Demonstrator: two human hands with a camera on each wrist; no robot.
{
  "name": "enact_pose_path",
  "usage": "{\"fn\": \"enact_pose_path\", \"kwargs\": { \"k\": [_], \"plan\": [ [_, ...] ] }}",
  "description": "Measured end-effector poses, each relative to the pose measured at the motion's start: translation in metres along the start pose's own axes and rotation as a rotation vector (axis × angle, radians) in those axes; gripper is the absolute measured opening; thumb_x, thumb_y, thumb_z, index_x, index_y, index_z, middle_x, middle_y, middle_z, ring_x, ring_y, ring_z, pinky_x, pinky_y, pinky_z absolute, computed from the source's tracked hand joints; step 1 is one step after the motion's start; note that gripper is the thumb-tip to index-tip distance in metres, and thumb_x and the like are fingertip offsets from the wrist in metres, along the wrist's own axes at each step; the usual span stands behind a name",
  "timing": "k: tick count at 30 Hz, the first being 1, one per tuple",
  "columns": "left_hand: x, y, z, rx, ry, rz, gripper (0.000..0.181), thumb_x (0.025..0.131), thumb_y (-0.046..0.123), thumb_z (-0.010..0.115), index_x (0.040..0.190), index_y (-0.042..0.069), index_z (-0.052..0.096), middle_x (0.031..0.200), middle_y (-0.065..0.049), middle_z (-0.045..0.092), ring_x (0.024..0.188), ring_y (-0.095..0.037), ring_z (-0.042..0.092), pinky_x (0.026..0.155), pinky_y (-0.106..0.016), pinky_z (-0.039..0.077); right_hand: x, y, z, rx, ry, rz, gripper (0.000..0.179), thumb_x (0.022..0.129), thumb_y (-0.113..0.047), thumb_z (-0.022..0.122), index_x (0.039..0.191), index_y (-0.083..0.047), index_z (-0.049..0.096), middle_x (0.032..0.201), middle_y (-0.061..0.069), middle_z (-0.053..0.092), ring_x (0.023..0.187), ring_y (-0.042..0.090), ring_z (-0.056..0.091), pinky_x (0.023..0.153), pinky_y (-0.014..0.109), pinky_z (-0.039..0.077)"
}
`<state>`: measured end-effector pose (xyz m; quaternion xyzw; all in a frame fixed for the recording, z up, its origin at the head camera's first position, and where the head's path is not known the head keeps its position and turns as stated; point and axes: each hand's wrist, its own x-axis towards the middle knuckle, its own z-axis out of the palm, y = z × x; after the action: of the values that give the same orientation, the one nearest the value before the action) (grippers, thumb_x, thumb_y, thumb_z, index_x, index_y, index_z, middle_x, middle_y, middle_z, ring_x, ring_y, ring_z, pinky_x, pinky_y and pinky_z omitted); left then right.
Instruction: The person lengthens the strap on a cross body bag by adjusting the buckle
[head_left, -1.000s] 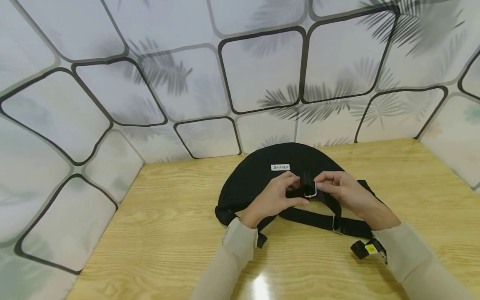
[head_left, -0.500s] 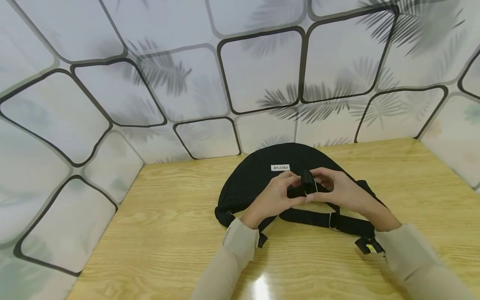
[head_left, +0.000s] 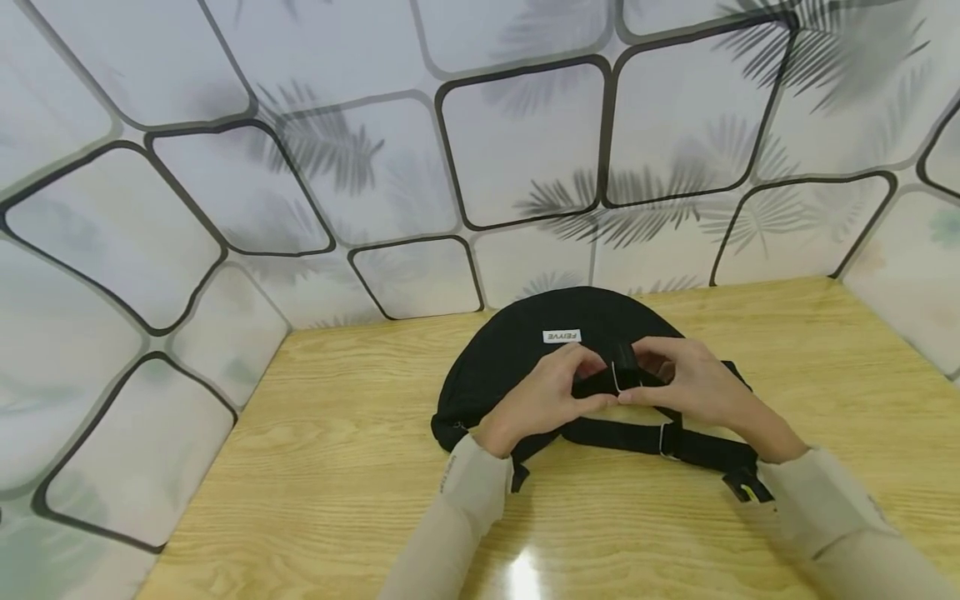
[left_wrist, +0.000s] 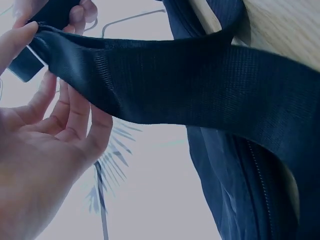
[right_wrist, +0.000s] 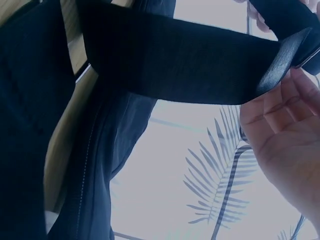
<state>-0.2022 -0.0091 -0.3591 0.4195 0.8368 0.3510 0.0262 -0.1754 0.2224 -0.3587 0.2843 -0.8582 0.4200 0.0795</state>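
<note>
A black half-moon waist bag (head_left: pixel 495 354) with a white label (head_left: pixel 562 337) lies on the wooden table. Above its near side, both hands work on its wide black strap (left_wrist: pixel 160 82), where a metal slide buckle (head_left: pixel 615 377) is threaded. My left hand (head_left: pixel 542 400) pinches the strap between thumb and fingers just left of the buckle. On the other side, my right hand (head_left: pixel 697 383) grips the strap, its thumb tip close to the left thumb. A short folded loop of webbing (head_left: pixel 625 360) stands up at the buckle. The right wrist view shows the strap running taut into the right fingers.
A second slide buckle (head_left: pixel 663 440) sits on the lower strap run (head_left: pixel 611 435). By the right sleeve lies a dark strap end (head_left: pixel 747 486) with a yellow mark. Behind the table (head_left: pixel 337 467) rises a patterned wall covering (head_left: pixel 525 142).
My right hand has shifted from pinching the buckle's edge to gripping the strap beside it. The upright loop and buckle moved slightly right; the yellow-marked end slid toward the right sleeve.
</note>
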Motion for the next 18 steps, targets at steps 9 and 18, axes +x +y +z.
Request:
{"fn": "enact_pose_path", "kwargs": {
  "k": [9,18],
  "plan": [
    [-0.001,0.002,0.003,-0.011,-0.033,-0.052,0.041,0.1,0.019,0.067,0.134,0.002,0.05,0.121,-0.015,0.065,0.102,-0.019,0.066,0.084,-0.023,0.051,0.0,0.005,-0.004,-0.049,0.026,-0.021,0.031,0.082,-0.01,0.085,0.11,-0.003,0.071,0.087,-0.005,0.066,0.076,0.008,0.061,0.067,0.028,0.053],
    [-0.004,-0.005,-0.001,-0.047,-0.03,-0.019,0.041,0.098,0.021,0.072,0.131,0.004,0.055,0.113,-0.012,0.066,0.083,-0.018,0.065,0.077,-0.02,0.048,-0.014,0.018,-0.018,-0.085,0.017,-0.024,0.041,0.078,-0.01,0.087,0.113,0.004,0.069,0.088,-0.005,0.063,0.077,0.006,0.058,0.065,0.029,0.053]
  ]
}}
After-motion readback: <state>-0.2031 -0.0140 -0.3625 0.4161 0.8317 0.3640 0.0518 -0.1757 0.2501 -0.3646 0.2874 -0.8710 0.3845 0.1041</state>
